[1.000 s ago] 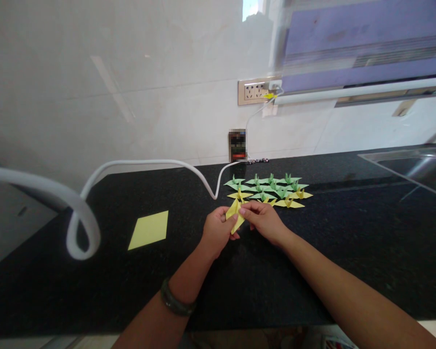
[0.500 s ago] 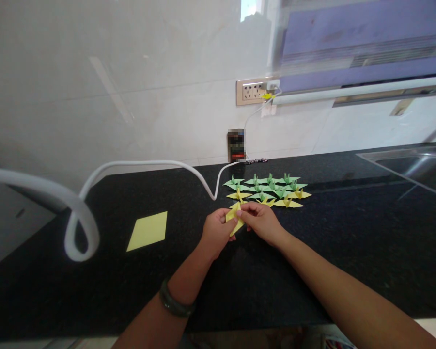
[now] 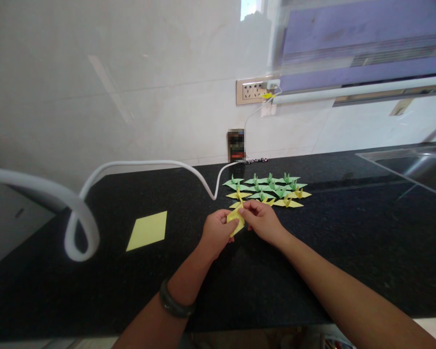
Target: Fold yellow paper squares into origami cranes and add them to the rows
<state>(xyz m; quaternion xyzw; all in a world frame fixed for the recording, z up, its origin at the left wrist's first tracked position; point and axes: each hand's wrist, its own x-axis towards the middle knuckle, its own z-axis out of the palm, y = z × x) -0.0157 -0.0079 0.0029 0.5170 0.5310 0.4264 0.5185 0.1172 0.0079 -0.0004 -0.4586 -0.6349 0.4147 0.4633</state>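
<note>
Both hands hold a partly folded piece of yellow origami paper (image 3: 235,226) just above the dark counter. My left hand (image 3: 217,231) pinches its lower left side, thumb on top. With thumb and forefinger, my right hand (image 3: 259,218) grips the upper right part, where a narrow point sticks up. The fingers hide some of the folds. Right behind the hands stand rows of folded paper cranes: green cranes (image 3: 272,185) at the back and yellow cranes (image 3: 288,201) nearer. Off to the left lies a flat yellow paper sheet (image 3: 148,230).
A thick white cable (image 3: 148,163) loops across the left side and back of the counter (image 3: 105,291). A phone-like upright object (image 3: 236,145), its front blurred, leans on the wall below a power socket (image 3: 253,91). A metal sink (image 3: 417,165) is at the right.
The yellow paper in my hands has turned slightly, and its upper point now stands out narrower by my right fingers. My right hand has shifted a little; the rest is as before.
</note>
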